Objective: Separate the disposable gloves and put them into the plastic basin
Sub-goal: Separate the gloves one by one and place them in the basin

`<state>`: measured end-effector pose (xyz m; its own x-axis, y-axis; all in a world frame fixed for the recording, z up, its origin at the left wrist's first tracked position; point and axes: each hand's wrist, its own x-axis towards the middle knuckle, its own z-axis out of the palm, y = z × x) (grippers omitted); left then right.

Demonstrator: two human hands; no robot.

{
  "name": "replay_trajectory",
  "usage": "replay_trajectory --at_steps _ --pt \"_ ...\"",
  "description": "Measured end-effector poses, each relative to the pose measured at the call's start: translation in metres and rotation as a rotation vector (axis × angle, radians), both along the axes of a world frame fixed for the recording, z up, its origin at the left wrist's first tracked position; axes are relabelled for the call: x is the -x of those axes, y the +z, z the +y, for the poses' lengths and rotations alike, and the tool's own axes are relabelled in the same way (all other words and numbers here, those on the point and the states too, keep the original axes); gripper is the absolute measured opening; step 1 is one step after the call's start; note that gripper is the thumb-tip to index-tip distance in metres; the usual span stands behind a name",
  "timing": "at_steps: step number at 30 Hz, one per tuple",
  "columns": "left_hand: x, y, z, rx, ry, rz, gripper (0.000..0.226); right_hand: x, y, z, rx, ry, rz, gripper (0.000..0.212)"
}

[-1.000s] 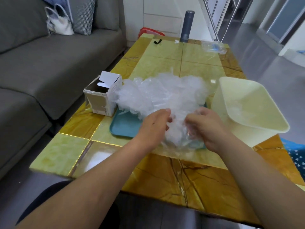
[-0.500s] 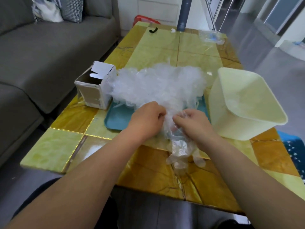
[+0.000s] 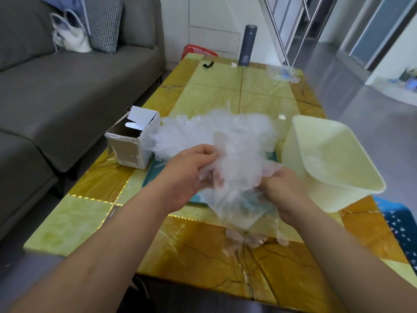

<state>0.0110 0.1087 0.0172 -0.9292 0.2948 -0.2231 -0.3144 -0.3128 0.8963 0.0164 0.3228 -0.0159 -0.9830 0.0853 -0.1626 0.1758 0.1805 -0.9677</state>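
Note:
A big heap of clear disposable gloves (image 3: 216, 129) lies on a teal tray (image 3: 150, 177) in the middle of the table. My left hand (image 3: 187, 175) and my right hand (image 3: 282, 190) each pinch a side of a clump of clear gloves (image 3: 237, 188) lifted in front of the heap. The clump's lower ends hang down to the table near its front edge. The pale yellow plastic basin (image 3: 352, 186) stands tilted just right of my right hand. A little clear plastic shows inside it.
An open cardboard box (image 3: 133, 141) stands left of the tray. A dark flask (image 3: 247, 45), a small black item (image 3: 208, 64) and a crumpled plastic bag (image 3: 282, 73) sit at the table's far end. A grey sofa (image 3: 67, 91) runs along the left.
Both hands have lifted the clump of gloves off the heap and moved apart, spreading it. The clump now hangs between them and down over the table's front part.

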Motion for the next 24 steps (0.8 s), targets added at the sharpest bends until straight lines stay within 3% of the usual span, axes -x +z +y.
replay_trajectory --at_steps 2,5,6,7,9,12,17,20,24 --pt "0.000 -0.003 0.004 0.032 -0.090 -0.093 0.026 -0.003 0.001 0.003 0.045 0.055 -0.004 0.014" --pt "0.001 -0.005 0.008 0.029 -0.212 -0.220 0.075 -0.009 0.005 0.004 0.135 0.092 -0.028 0.013" --pt "0.000 -0.005 0.009 0.039 -0.237 -0.225 0.082 -0.009 0.004 0.006 0.171 0.102 -0.035 0.014" --pt "-0.002 -0.006 0.009 0.085 -0.258 -0.202 0.078 -0.010 0.004 0.009 0.197 0.116 -0.040 0.015" --pt "-0.005 -0.009 0.012 0.257 -0.254 -0.098 0.044 -0.011 0.004 0.017 0.223 0.156 -0.054 0.015" --pt "-0.005 -0.011 0.008 0.323 -0.230 -0.012 0.009 -0.007 -0.003 0.027 0.197 0.182 -0.127 0.042" --pt "-0.003 -0.006 -0.003 0.201 -0.490 -0.008 0.014 -0.004 -0.007 0.031 0.168 0.195 -0.142 0.035" --pt "-0.002 -0.016 0.012 0.375 -0.437 0.121 0.030 -0.006 -0.004 0.024 0.264 0.272 -0.145 0.021" --pt "-0.002 -0.013 0.022 0.454 -0.367 0.141 0.021 -0.010 -0.002 0.026 0.260 0.233 -0.141 0.015"
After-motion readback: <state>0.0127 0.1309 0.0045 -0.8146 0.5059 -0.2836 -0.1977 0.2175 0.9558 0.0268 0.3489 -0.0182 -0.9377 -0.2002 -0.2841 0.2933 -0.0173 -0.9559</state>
